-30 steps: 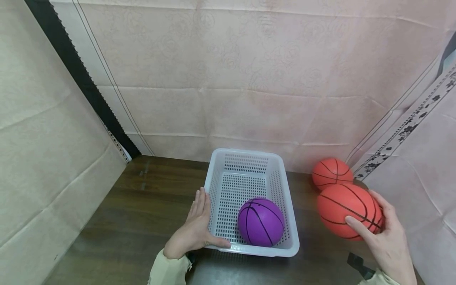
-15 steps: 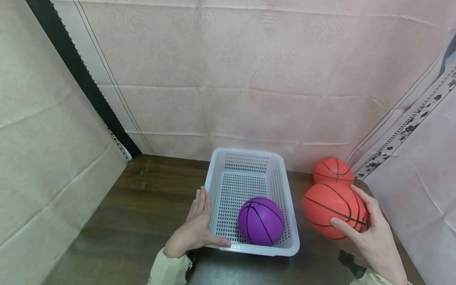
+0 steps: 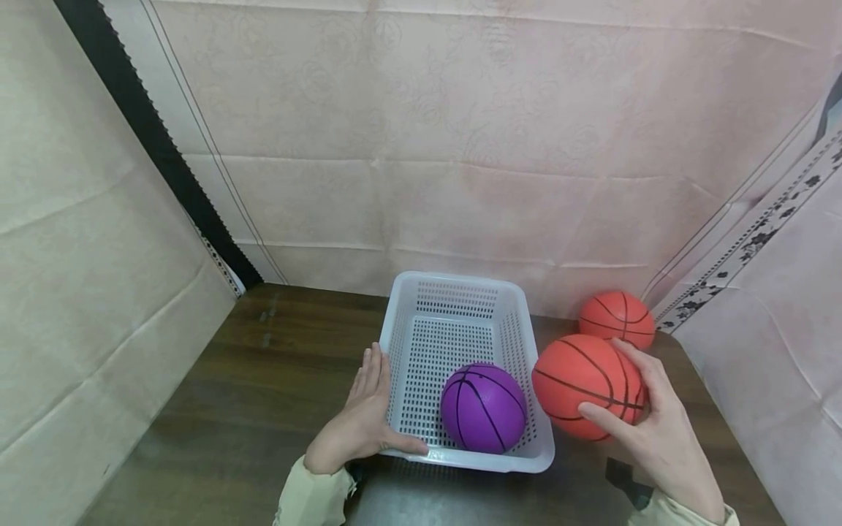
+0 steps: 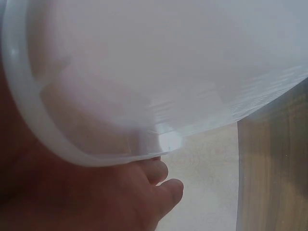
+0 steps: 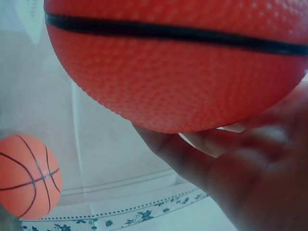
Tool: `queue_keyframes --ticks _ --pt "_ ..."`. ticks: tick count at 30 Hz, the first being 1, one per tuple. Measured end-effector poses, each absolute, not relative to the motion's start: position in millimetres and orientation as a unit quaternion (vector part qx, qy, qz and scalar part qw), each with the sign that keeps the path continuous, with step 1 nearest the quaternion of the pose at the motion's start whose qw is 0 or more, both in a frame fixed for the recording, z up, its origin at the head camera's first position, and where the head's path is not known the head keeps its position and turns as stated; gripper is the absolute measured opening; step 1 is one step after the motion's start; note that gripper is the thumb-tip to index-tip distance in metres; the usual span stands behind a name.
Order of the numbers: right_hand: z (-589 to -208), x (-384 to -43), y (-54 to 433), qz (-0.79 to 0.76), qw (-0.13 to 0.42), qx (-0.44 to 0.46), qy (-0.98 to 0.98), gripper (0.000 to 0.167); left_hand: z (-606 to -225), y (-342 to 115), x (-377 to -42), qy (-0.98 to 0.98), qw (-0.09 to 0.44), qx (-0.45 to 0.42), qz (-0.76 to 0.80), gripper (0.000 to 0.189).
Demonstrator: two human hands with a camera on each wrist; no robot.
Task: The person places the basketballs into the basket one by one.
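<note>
In the head view my right hand (image 3: 658,438) grips an orange-red toy basketball (image 3: 582,387), thumb on the near side and fingers around the right side. That ball overlaps the right rim of a white perforated plastic basket (image 3: 549,438). Inside the basket, towards its front right, sits a purple toy basketball (image 3: 483,408). My left hand (image 3: 358,424) rests at the basket's front left corner. Its straight fingers lie along the outer left side, and the thumb lies along the front rim. The left wrist view shows the translucent basket wall (image 4: 168,72) close up above the hand (image 4: 110,197).
A second orange-red basketball (image 3: 617,318) stands at the back right of the dark wooden table (image 3: 263,394), near the cloth-covered wall. Pale patterned cloth (image 3: 460,146) hangs behind and on both sides. A black strap (image 3: 625,482) is at the right wrist.
My right hand has moved left with the orange-red basketball, from beside the right cloth to the basket's right rim. The left hand, the basket and the purple ball stay in place.
</note>
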State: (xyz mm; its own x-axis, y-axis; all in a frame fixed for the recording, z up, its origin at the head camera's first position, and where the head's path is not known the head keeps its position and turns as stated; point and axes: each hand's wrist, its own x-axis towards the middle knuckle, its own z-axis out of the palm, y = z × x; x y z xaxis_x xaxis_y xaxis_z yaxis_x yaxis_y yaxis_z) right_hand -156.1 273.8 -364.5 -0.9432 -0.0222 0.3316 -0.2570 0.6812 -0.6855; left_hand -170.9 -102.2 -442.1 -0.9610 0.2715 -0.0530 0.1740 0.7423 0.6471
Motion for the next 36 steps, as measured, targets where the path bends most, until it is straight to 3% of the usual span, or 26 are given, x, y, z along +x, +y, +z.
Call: queue_keyframes --ticks 14,27,36 --pt "-368.8 -162.3 251.8 0.377 0.121 0.118 -0.911 0.093 -442.7 -103.3 -170.5 0.93 0.075 0.118 0.34 0.154" --pt "-370.4 -164.9 234.3 0.436 0.028 0.113 -0.892 0.101 -439.5 -103.4 -169.5 0.927 0.077 0.119 0.346 0.153" --pt "-370.9 -166.0 229.9 0.319 0.018 0.117 -0.941 0.093 -441.4 -102.9 -171.0 0.932 0.071 0.119 0.336 0.152"
